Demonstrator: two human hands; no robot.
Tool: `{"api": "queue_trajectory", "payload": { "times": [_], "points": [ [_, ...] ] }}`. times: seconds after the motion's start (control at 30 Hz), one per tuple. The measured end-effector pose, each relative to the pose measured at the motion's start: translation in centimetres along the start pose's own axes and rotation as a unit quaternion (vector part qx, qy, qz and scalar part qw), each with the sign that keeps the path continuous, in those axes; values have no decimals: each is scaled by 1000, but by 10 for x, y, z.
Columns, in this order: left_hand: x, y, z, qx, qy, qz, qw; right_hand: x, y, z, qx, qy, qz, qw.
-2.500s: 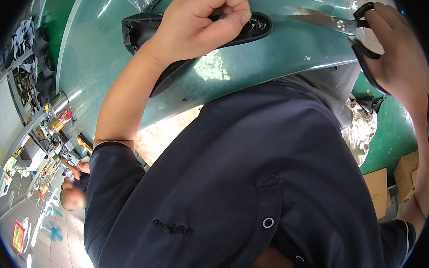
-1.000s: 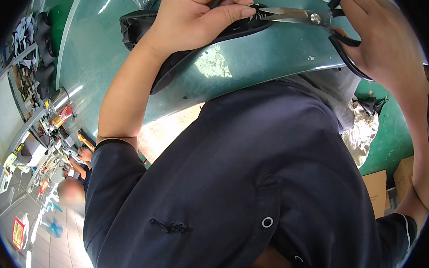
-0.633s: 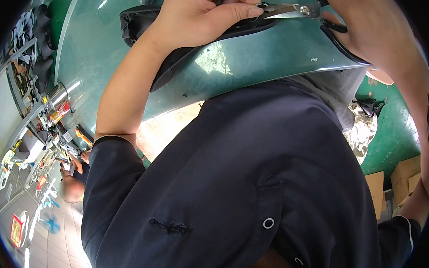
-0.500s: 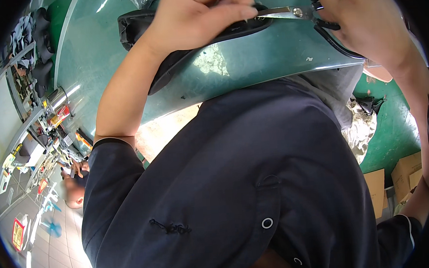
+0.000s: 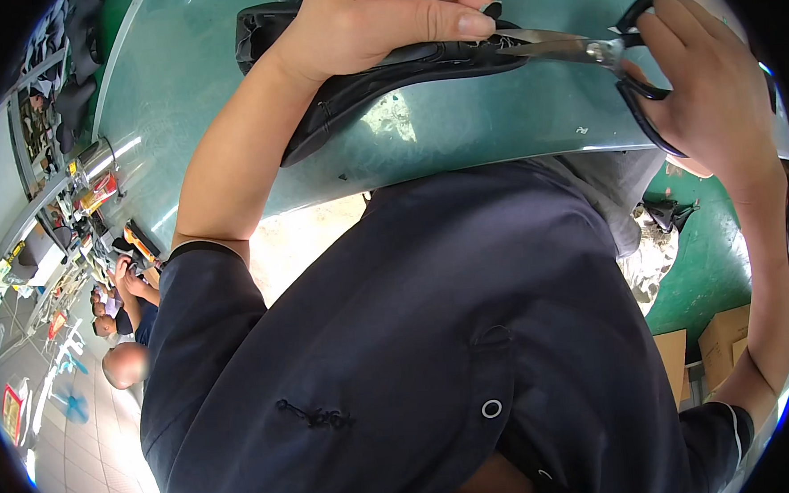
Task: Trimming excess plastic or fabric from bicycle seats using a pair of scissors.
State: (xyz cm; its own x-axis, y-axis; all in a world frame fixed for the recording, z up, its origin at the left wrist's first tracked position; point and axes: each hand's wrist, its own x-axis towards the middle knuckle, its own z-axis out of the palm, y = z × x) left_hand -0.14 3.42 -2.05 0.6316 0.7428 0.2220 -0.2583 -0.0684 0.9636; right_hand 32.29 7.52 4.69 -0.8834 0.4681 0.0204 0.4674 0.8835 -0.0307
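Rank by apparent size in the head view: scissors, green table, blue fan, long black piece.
Green table
Long black piece, partly covered by the left hand
Scissors
Blue fan, though it stands much farther off, so its true size is unsure.

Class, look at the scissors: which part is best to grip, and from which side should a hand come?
Probably the black handles, from the person's right, as the right hand holds them. The loops of the scissors face right and give fingers room, while the parted metal blades point left, toward the left hand.
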Motion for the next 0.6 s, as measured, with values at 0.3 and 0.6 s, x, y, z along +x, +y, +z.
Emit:
{"api": "queue_trajectory", "payload": {
  "times": [0.3, 0.6],
  "points": [
    [2, 11, 6, 25, 21, -22, 999, 30, -19, 3, -31, -10, -31, 999],
    [-4, -16, -14, -230, 39, 69, 970, 24, -13, 13, -39, 21, -54, 998]
  ]
}}
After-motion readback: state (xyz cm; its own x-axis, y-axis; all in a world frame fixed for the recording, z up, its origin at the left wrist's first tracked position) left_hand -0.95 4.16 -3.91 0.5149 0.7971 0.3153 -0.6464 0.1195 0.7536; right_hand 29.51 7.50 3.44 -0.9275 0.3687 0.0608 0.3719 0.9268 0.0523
